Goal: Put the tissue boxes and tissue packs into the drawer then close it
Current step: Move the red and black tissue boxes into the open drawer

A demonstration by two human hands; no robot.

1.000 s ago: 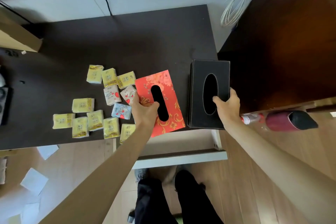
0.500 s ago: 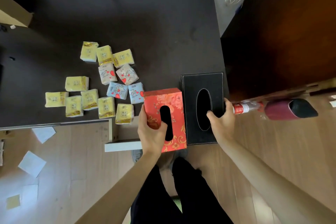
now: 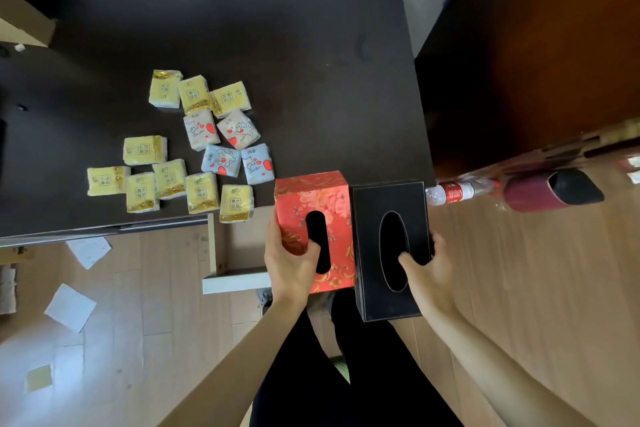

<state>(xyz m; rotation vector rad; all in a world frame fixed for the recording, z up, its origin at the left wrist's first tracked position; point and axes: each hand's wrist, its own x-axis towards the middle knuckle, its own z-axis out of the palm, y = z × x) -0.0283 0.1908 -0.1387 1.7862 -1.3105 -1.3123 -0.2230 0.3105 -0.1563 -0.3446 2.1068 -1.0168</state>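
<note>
The open drawer (image 3: 239,279) sits under both hands, mostly hidden by the boxes. The black tissue box (image 3: 389,250) is in the right hand (image 3: 427,274), thumb hooked in its slot. The red flowered tissue box (image 3: 313,232) is in the left hand (image 3: 292,262), thumb in its slot too. Both boxes are carried side by side, so one could bump the drawer wall and slip loose (thumbs are a small hold). The little tissue packs (image 3: 202,192) wait on the desk left of the hands; the nearest hangs over the edge and could get knocked off.
</note>
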